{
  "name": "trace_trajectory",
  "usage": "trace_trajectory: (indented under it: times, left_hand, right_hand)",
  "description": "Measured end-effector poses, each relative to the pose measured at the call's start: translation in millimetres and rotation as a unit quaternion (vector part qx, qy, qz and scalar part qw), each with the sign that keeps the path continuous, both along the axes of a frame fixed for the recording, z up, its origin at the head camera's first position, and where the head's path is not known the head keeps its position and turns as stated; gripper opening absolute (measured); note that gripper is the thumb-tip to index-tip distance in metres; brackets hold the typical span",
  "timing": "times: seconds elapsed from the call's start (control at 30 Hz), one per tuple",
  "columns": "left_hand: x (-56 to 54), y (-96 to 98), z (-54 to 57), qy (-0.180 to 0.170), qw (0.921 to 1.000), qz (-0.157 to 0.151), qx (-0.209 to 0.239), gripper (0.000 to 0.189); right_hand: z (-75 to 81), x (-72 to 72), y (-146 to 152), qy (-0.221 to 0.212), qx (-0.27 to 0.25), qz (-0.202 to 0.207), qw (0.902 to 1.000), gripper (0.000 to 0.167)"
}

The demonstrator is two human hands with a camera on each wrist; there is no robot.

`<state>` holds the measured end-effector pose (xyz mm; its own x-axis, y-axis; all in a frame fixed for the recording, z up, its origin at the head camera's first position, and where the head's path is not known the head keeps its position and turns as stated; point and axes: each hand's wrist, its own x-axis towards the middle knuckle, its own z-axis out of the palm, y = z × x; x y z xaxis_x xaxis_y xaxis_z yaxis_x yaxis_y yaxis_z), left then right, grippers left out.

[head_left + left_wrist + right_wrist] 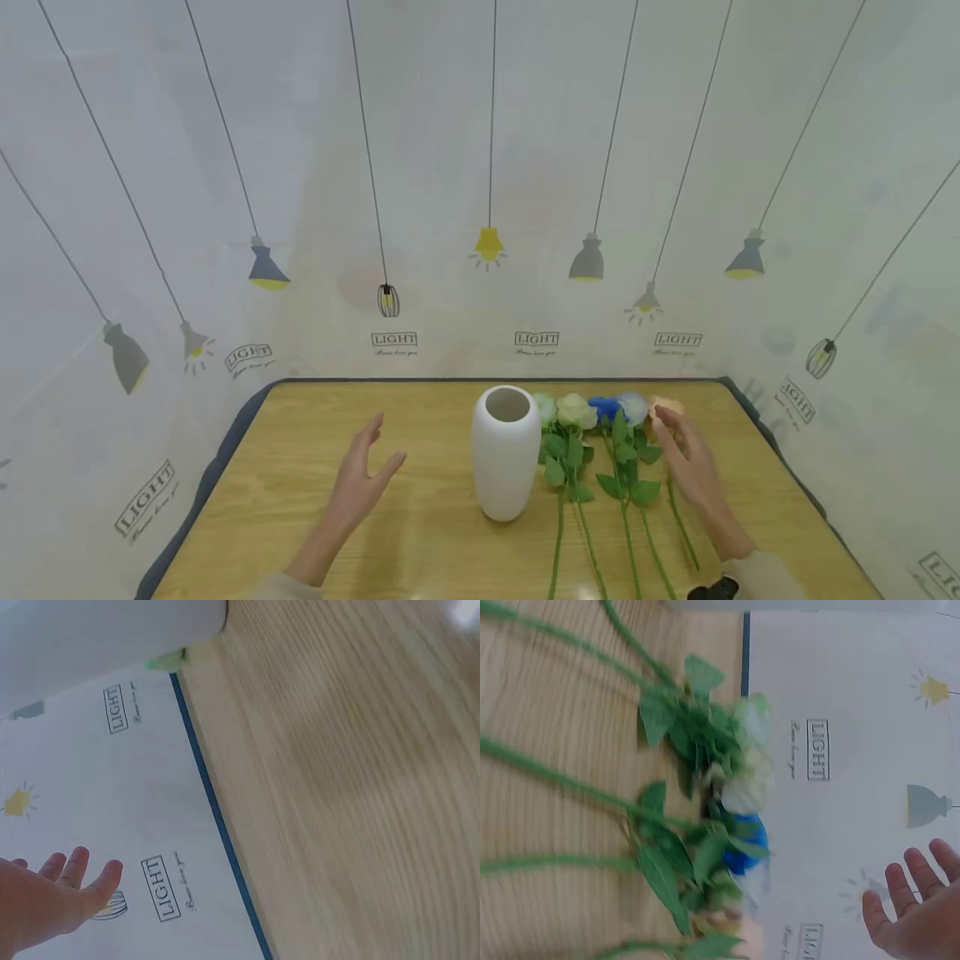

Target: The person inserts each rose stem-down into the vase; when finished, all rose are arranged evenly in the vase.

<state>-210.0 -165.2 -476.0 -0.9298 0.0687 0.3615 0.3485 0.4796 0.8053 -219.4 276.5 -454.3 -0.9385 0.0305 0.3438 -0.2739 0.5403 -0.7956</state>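
A white vase (507,467) stands upright near the middle of the wooden table. To its right lie several artificial flowers with long green stems: a pale green one (545,408), a cream rose (576,411), a blue rose (604,408), a pale lilac one (633,407) and a peach one (667,406). My left hand (362,483) hovers left of the vase, fingers apart, holding nothing. Above the peach flower's stem is my right hand (692,468), its fingers loosely extended; it partly hides that flower. In the right wrist view the hand (922,907) shows nothing in its grasp.
The wooden table (300,450) has a dark blue edge (495,381) at the back and sides. Pale wall covering (450,167) printed with hanging lamps encloses it on three sides. A black wrist device (714,588) sits at the right cuff.
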Motion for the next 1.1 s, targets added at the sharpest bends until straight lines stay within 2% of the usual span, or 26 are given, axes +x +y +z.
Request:
trace_trajectory:
  times: [0.1,0.17,0.23,0.4,0.63,0.93,1.1]
  left_hand:
    - [3.1,15.6,-3.6,-0.050,0.9933,-0.028,0.101,0.065]
    - [5.7,25.5,-6.6,-0.087,0.9855,-0.043,0.139,0.065]
    - [8.1,34.6,-9.7,-0.117,0.9790,-0.057,0.157,0.066]
    - [11.1,51.5,-16.3,-0.171,0.9675,-0.085,0.166,0.071]
    - [6.5,65.6,-19.5,-0.219,0.9505,-0.113,0.189,0.078]
    - [-0.7,78.8,-13.1,-0.238,0.9439,-0.114,0.198,0.079]
    - [-5.2,84.9,-12.2,-0.252,0.9434,-0.104,0.188,0.084]
  right_hand:
    - [-7.7,1.0,-11,-0.046,-0.062,-0.019,0.9968,0.049]
    - [-15.5,1.6,-19,-0.080,-0.084,-0.026,0.9928,0.052]
    - [-24.4,1.2,-26,-0.115,-0.101,-0.031,0.9877,0.054]
    - [-44.6,-0.3,-42,-0.184,-0.135,-0.038,0.9729,0.053]
    - [-63.0,3.1,-60,-0.230,-0.159,-0.037,0.9592,0.046]
    - [-72.0,5.0,-81,-0.269,-0.178,-0.032,0.9459,0.035]
    - [-78.3,3.4,-86,-0.290,-0.156,-0.022,0.9440,0.034]
